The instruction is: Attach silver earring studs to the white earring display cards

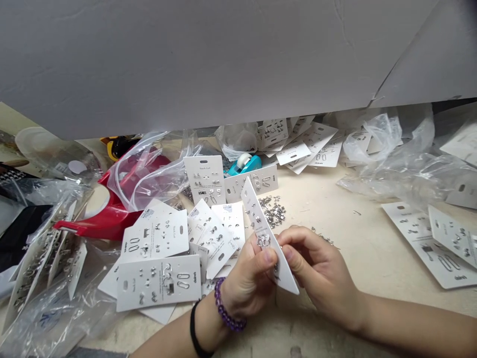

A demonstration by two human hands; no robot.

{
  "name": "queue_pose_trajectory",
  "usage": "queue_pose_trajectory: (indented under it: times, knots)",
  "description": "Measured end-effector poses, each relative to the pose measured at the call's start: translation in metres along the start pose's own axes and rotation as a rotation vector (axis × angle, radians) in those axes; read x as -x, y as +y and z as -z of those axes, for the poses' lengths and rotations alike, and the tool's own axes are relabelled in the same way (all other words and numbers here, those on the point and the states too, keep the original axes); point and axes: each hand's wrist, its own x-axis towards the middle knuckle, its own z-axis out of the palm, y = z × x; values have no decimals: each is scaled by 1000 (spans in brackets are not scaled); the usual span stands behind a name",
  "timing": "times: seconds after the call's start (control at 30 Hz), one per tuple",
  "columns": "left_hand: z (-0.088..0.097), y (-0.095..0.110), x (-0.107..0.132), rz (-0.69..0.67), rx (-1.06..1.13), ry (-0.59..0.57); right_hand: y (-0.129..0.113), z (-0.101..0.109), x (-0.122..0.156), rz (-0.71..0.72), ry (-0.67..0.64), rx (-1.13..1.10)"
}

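Head: L hand (249, 271) tight on card (263, 223)

matt paper card (269, 229), shiny metal bits (275, 211), glossy plastic bag (410, 174), perhaps wooden table (316, 201)

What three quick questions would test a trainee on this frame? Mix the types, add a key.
1. Multiple choice: what colour is the tape dispenser with the white roll? A) yellow B) teal C) black
2. True or false: the left hand and the right hand are at the same card.
3. Fill in: the purple bead bracelet is on the ____ wrist.

Key: 1. B; 2. True; 3. left
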Motion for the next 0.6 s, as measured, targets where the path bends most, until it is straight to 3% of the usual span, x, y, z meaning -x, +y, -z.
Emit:
queue_pose_trajectory:
  times: [0.13,0.33,0.6]
  knots:
    - [0,-1,-2,2,5,24,3,0,-1,12,8,10]
    - [2,2,-1,7,-18,-73,-2,9,-4,-35,-99,-58]
    - [3,1,0,31,81,-29,-7,13,-5,-5,-175,-43]
